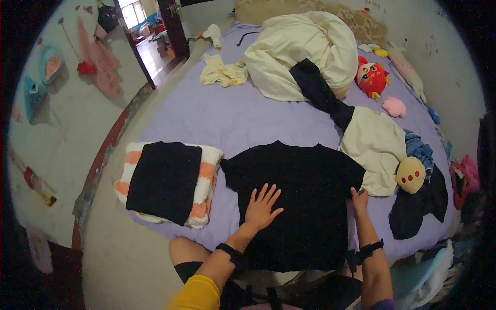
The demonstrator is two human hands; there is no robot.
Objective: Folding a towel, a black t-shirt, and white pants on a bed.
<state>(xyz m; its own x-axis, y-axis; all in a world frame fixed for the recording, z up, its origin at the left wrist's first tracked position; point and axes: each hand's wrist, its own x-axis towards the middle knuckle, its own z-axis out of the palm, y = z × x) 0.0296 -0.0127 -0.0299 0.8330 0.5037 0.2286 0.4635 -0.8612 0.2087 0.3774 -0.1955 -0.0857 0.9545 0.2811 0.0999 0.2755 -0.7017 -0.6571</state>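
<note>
A black short-sleeved T-shirt lies spread out on the lavender bed sheet, its neckline pointing away from me. My left hand rests palm down on the left part of the shirt, fingers apart. At the shirt's right edge, just below the sleeve, my right hand pinches the black cloth between thumb and fingers. To the left, a folded black garment sits on a folded white and orange striped knit blanket.
Beyond the shirt are a bunched cream quilt and a small cream garment. At right lie a cream and black garment, a yellow plush piece, jeans, black cloth and a red plush toy.
</note>
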